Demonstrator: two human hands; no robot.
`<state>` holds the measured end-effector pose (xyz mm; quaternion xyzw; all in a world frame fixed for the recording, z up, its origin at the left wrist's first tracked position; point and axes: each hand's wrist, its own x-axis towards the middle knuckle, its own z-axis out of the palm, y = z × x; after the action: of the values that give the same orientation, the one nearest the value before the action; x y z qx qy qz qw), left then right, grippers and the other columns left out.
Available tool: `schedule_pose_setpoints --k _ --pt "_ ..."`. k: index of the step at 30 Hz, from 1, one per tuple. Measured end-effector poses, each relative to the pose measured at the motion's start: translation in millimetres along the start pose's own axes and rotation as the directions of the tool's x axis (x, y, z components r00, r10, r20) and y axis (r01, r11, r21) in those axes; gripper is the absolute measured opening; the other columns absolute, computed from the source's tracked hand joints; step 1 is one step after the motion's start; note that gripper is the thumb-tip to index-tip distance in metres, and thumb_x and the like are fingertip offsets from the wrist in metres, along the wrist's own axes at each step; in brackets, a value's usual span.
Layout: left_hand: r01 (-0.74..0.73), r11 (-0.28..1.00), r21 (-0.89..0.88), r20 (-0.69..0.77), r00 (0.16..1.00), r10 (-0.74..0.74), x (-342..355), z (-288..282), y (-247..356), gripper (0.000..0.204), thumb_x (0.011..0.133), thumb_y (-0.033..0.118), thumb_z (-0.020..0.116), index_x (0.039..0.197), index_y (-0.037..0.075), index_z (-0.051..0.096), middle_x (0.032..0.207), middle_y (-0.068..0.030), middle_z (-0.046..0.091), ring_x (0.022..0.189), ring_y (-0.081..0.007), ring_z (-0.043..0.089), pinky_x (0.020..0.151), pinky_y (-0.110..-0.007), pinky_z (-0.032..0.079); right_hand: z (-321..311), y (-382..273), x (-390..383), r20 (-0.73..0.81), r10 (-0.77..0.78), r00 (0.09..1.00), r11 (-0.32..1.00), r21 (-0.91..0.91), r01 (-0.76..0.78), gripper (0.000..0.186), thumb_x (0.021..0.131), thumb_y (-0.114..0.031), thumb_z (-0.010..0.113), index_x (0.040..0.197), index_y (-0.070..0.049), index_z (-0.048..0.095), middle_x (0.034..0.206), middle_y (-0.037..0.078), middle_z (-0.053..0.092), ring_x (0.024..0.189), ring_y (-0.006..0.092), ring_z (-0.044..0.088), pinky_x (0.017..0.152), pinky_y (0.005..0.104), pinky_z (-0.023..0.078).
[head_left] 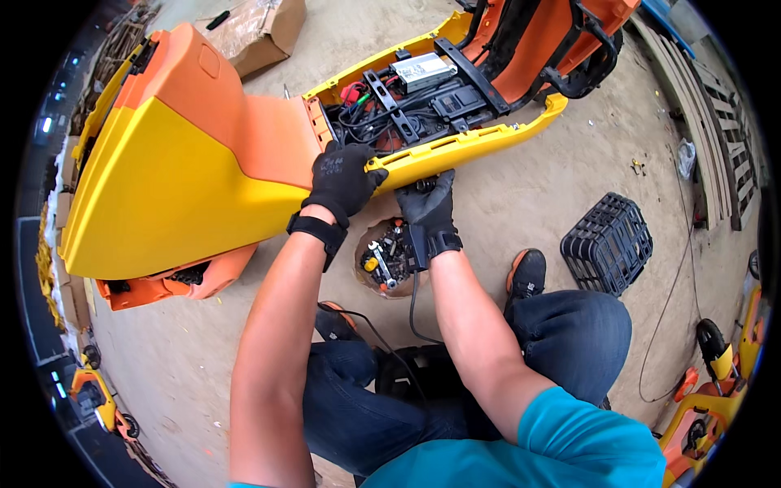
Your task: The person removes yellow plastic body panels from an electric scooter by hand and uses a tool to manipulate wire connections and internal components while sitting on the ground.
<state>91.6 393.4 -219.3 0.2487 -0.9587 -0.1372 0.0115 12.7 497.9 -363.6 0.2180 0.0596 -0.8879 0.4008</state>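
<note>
In front of me lies an orange-and-yellow scooter body point(163, 175), its compartment uncovered. My left hand point(342, 179), in a black glove, is closed over the upper edge of the yellow side panel point(455, 154), near the orange centre section. Just to its right, my gloved right hand point(429, 203) is raised against the underside of that panel. Its fingers are curled around something small and dark that I cannot make out. Inside the compartment sit a silver box point(423, 71), a black controller-like box point(457, 104) and bundled black cables point(366, 122).
Below my hands stands a round container point(364, 272) of bolts with a wrench point(381, 264). A black plastic basket point(606, 244) rests on the floor to the right. Wooden pallets point(691, 106) lie beyond it, and a cardboard box point(260, 37) is at the far left.
</note>
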Motion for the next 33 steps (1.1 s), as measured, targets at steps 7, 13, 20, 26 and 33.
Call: schedule_pose_setpoints --k 7,13,20,26,33 --pt "0.072 0.996 0.059 0.019 0.997 -0.073 -2 1 2 0.027 0.075 0.031 0.072 0.096 0.014 0.069 0.088 -0.0082 0.068 0.091 -0.0287 0.059 0.079 -0.041 0.047 -2 -1 -11 0.041 0.021 0.999 0.999 -0.026 -0.02 0.055 0.09 -0.052 0.052 0.127 -0.011 0.05 0.124 0.008 0.057 0.112 0.0277 0.054 0.1 0.0461 0.041" --pt "0.029 0.999 0.032 0.015 0.999 -0.029 2 0 2 0.028 0.076 0.028 0.072 0.098 0.011 0.066 0.087 -0.0104 0.066 0.088 -0.0307 0.058 0.077 -0.041 0.046 -1 -6 -7 0.036 0.031 0.999 0.999 -0.012 -0.031 0.055 0.091 -0.053 0.05 0.126 -0.01 0.051 0.126 0.009 0.055 0.114 0.0281 0.052 0.099 0.0478 0.041" --pt "0.057 0.997 0.051 0.089 0.994 -0.061 -1 -5 6 0.03 0.078 0.029 0.069 0.102 0.011 0.067 0.091 -0.0093 0.067 0.091 -0.0291 0.059 0.08 -0.041 0.046 -6 -5 -10 0.034 0.021 0.999 0.995 -0.099 -0.017 0.061 0.089 -0.057 0.049 0.129 -0.011 0.049 0.129 0.009 0.054 0.117 0.0281 0.05 0.099 0.0485 0.041" --pt "-0.014 1.0 -0.018 -0.01 1.0 0.013 -1 4 -8 0.028 0.075 0.029 0.07 0.099 0.015 0.068 0.093 -0.0068 0.068 0.094 -0.0287 0.057 0.081 -0.042 0.045 -12 -6 -20 0.08 0.049 0.996 0.999 -0.018 -0.047 0.061 0.091 -0.054 0.047 0.133 -0.01 0.045 0.133 0.011 0.05 0.12 0.0289 0.049 0.102 0.0469 0.04" --pt "-0.018 1.0 0.002 -0.05 0.999 0.018 -1 -2 7 0.028 0.075 0.02 0.071 0.102 0.011 0.067 0.094 -0.009 0.066 0.09 -0.0303 0.058 0.081 -0.04 0.046 -4 -8 -5 0.02 0.081 0.997 0.995 -0.056 -0.08 0.053 0.094 -0.045 0.049 0.135 -0.012 0.041 0.135 0.008 0.048 0.122 0.0263 0.046 0.105 0.0457 0.036"
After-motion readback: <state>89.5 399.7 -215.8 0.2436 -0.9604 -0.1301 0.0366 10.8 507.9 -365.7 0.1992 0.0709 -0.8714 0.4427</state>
